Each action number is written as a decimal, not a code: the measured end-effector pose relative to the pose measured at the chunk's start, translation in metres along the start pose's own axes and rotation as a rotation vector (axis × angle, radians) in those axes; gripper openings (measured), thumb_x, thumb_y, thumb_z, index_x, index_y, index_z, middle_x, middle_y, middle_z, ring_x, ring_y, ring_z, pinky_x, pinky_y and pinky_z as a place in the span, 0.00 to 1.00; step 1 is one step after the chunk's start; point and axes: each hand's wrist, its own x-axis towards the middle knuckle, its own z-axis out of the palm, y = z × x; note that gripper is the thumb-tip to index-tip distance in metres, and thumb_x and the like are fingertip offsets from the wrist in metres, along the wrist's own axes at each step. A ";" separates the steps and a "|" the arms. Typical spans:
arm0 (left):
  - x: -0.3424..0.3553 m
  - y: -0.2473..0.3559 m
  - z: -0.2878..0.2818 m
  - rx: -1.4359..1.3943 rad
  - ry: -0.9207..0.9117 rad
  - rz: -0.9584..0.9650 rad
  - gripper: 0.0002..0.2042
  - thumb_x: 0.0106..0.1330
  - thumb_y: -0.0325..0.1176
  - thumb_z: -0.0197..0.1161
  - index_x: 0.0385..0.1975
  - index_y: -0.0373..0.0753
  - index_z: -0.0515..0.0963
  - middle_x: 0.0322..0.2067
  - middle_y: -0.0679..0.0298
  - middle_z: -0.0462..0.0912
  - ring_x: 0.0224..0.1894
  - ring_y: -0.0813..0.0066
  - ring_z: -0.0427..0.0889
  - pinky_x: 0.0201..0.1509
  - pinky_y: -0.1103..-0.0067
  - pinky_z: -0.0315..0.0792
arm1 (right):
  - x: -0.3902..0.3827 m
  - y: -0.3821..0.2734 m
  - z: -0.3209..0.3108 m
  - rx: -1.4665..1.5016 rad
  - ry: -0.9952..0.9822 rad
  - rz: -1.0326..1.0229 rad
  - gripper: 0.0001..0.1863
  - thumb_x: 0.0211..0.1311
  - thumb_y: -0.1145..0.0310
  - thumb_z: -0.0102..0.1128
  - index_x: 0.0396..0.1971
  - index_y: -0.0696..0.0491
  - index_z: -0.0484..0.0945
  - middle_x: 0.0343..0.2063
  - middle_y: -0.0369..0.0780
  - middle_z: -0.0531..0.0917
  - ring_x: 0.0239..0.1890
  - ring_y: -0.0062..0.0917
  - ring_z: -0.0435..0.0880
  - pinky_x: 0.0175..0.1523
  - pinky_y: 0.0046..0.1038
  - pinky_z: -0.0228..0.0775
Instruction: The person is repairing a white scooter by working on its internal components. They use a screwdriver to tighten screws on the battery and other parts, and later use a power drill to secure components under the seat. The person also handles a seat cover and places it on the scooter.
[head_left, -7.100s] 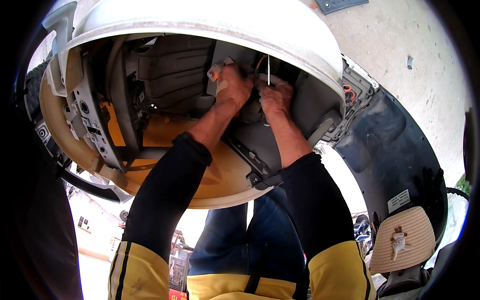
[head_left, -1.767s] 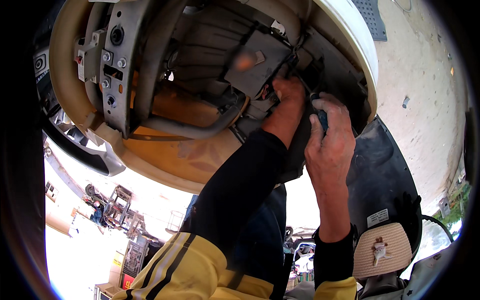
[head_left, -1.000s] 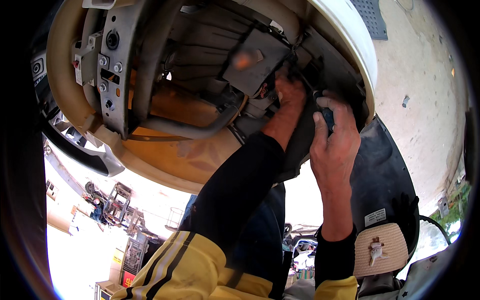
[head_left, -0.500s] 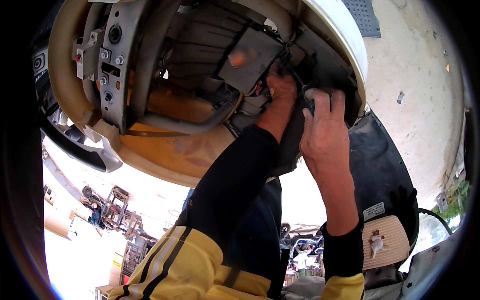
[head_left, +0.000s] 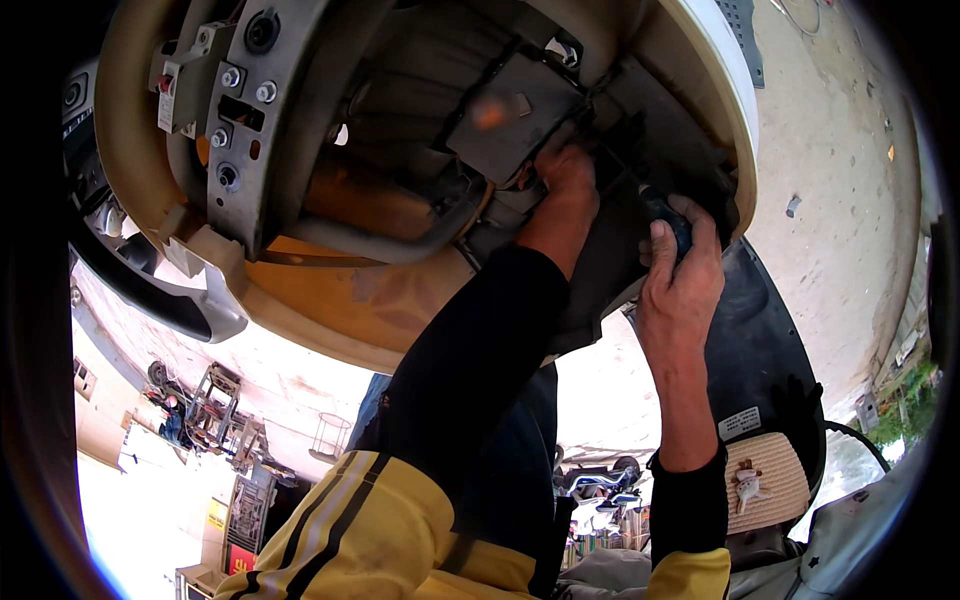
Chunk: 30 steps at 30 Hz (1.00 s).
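Right hand (head_left: 683, 285) grips dark-handled tool (head_left: 670, 215) between thumb and fingers, right of left hand (head_left: 570, 178); left fingertips hidden beside grey panel (head_left: 510, 142), hold cannot be told.

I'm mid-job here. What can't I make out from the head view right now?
Left hand: head view; its far end, and whatever it touches, lost in shadow beside the grey panel.
Dark-handled tool: head view; handle partly covered by the right hand, tip lost in shadow.
Orange patch: head view; too blurred to identify.
Perforated mat: head view; cut off by the top edge.
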 end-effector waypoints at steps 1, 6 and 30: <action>0.003 -0.001 -0.002 0.049 -0.022 0.010 0.17 0.75 0.25 0.50 0.60 0.36 0.77 0.53 0.56 0.83 0.45 0.64 0.85 0.43 0.71 0.77 | -0.001 -0.002 0.001 -0.019 -0.008 0.009 0.15 0.74 0.69 0.58 0.55 0.61 0.75 0.46 0.57 0.81 0.48 0.56 0.80 0.54 0.46 0.73; 0.025 -0.018 -0.008 0.125 -0.066 0.078 0.18 0.75 0.26 0.49 0.62 0.36 0.76 0.55 0.56 0.82 0.47 0.62 0.85 0.43 0.70 0.77 | -0.005 -0.005 0.009 -0.036 -0.006 0.017 0.16 0.76 0.66 0.57 0.55 0.61 0.75 0.39 0.54 0.84 0.39 0.53 0.84 0.48 0.43 0.76; 0.013 0.000 -0.006 0.161 -0.071 -0.083 0.21 0.73 0.27 0.61 0.64 0.30 0.74 0.55 0.51 0.83 0.47 0.58 0.87 0.45 0.67 0.79 | -0.021 0.027 0.004 -0.092 0.019 -0.333 0.20 0.68 0.82 0.58 0.59 0.57 0.76 0.48 0.51 0.79 0.47 0.47 0.81 0.52 0.41 0.76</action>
